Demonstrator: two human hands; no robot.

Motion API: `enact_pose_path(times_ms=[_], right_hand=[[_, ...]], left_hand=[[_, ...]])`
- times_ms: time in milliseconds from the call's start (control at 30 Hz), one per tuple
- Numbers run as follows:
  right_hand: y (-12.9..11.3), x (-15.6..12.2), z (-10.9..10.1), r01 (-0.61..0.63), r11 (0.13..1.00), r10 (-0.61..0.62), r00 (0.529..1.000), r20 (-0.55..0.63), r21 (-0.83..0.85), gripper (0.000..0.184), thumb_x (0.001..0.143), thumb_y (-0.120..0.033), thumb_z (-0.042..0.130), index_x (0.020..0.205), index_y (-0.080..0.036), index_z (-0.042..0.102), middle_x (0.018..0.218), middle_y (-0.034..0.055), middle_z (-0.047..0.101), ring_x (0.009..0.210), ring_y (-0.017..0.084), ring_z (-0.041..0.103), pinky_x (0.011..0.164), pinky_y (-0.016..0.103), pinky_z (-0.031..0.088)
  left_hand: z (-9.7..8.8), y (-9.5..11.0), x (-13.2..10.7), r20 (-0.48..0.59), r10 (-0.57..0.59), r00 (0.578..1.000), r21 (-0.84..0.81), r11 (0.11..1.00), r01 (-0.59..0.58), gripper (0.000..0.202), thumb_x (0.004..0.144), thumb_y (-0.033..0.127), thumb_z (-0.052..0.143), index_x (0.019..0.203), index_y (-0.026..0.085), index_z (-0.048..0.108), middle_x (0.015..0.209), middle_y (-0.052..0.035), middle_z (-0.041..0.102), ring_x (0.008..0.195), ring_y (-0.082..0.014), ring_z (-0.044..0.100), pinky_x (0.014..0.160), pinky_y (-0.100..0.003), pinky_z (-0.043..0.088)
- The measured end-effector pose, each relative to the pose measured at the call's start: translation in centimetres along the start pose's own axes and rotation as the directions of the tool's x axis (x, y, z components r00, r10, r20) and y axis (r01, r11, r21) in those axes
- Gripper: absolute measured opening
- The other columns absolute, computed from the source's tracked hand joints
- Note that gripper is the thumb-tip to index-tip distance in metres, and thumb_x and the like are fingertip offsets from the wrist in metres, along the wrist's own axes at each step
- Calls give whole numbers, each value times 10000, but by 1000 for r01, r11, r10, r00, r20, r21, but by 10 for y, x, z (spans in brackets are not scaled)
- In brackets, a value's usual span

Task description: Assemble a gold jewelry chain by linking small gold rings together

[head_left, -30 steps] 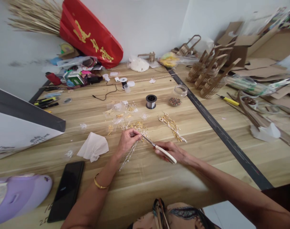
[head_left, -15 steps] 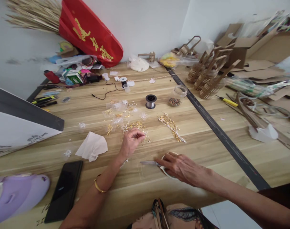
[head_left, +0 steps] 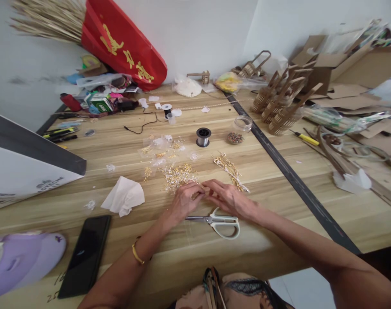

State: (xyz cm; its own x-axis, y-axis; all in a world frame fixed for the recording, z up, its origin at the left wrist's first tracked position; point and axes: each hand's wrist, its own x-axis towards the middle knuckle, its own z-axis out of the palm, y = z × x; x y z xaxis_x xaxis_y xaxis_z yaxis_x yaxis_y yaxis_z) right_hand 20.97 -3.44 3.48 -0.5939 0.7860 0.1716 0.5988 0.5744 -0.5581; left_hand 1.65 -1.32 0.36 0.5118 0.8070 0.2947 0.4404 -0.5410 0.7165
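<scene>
My left hand [head_left: 186,198] is closed in a pinch at the near edge of a pile of gold and silver beads [head_left: 176,175]. Fingertips of my right hand [head_left: 226,196] meet those of the left, also pinched; whatever lies between them is too small to make out. Just below both hands, white-handled scissors [head_left: 226,224] lie on the wooden table with their blades pointing left. Beyond my right hand rests a bundle of gold and silver chains [head_left: 230,169]. A black spool of fine silvery thread or wire [head_left: 203,137] stands farther back.
A clear jar [head_left: 243,123] and multicoloured beads [head_left: 235,137] are at the back right, near small woven baskets [head_left: 277,107]. To the left lie a crumpled tissue [head_left: 124,196], a black phone [head_left: 85,255] and a white box [head_left: 31,167]. A yellow-handled tool [head_left: 307,137] lies right.
My right hand has let go of the scissors, leaving them on the table, and moved up and left to my left hand. My left hand has shifted slightly right and nearer me.
</scene>
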Motion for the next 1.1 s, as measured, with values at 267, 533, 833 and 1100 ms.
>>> enact_pose_path(times_ms=[267, 533, 833, 1100], right_hand=[[10, 14, -6, -28, 1000, 29, 995, 97, -11, 221, 932, -236, 432, 950, -150, 635, 772, 65, 661, 645, 137, 597, 602, 224, 392], [14, 27, -43, -99, 980, 103, 995, -14, 170, 237, 915, -278, 439, 862, -139, 623, 681, 23, 610, 586, 100, 535, 575, 216, 390], [-2, 46, -53, -19, 975, -5, 994, 106, 221, 242, 926, -263, 428, 964, -148, 637, 791, 36, 652, 688, 116, 594, 624, 226, 408], [23, 36, -27, 85, 948, 49, 914, 404, -306, 221, 934, -203, 433, 887, -153, 643, 902, 78, 619, 671, 117, 586, 590, 238, 334]], left_hand=[[-2, -4, 4, -40, -43, 998, -25, 999, 42, 72, 784, 185, 597, 732, 176, 647, 775, -54, 661, 754, -172, 603, 707, -289, 459], [-2, 1, 3, 91, -41, 995, 66, 997, 35, 88, 777, 208, 609, 699, 184, 641, 789, -48, 663, 761, -173, 598, 750, -306, 451], [-17, -8, 7, -90, -102, 991, 86, 990, 110, 269, 806, 131, 496, 1031, 208, 621, 875, -39, 671, 849, -175, 614, 817, -307, 454], [-54, -20, 15, -180, -241, 954, 52, 966, 254, 231, 791, 196, 548, 999, 205, 647, 885, -50, 693, 815, -183, 629, 789, -310, 467]])
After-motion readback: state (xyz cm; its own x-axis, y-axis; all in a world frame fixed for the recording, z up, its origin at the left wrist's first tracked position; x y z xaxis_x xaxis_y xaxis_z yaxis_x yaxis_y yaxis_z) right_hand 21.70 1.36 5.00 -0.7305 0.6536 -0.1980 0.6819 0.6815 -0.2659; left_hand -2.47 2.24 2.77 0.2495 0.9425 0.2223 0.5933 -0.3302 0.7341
